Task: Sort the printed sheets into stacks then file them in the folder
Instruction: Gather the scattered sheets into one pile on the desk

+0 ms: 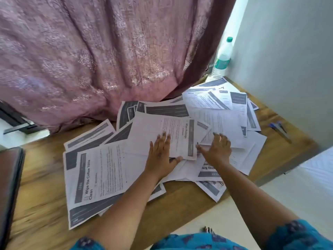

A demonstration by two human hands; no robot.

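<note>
Left hand lies flat, fingers spread on thin, loosely fanned printed sheets; right hand presses straight fingers beside it on the grainy wooden counter.

We cannot read the sheets' blurred small print; the dark folder at left is cut off by the edge.

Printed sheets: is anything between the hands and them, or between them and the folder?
Nothing visible separates them: the left hand and right hand already rest on the loose printed sheets on the wooden table. A dark object at the table's left edge may be the folder; bare wood lies between.
</note>
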